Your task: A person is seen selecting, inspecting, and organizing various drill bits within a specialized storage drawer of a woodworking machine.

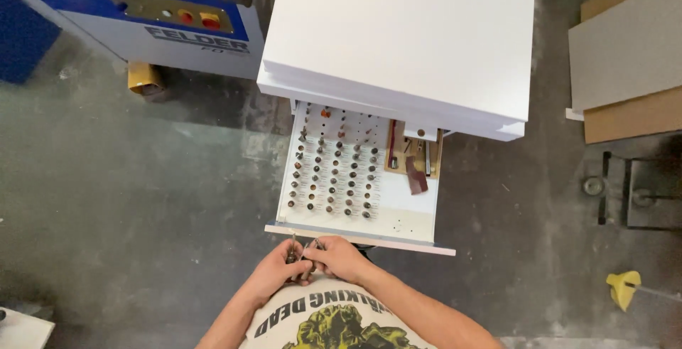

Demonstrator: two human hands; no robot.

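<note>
While both hands meet just below the front edge of an open drawer, they pinch small metal bits between them. Left hand: fingers curled around a slim metal bit that stands upright above the knuckles, its tip level with the drawer front. Right hand: fingers closed in a pinch on a second small metal piece, touching the left hand; its exact shape is too small to tell. Drawer: white, pulled out from a white cabinet, holding rows of upright bits set in holes on its left side, just beyond the hands. At the drawer's right rear, a wooden holder carries a few longer tools. Surroundings: grey concrete floor, a blue and grey machine at upper left, stacked boards at upper right, a yellow funnel-shaped object at lower right.
</note>
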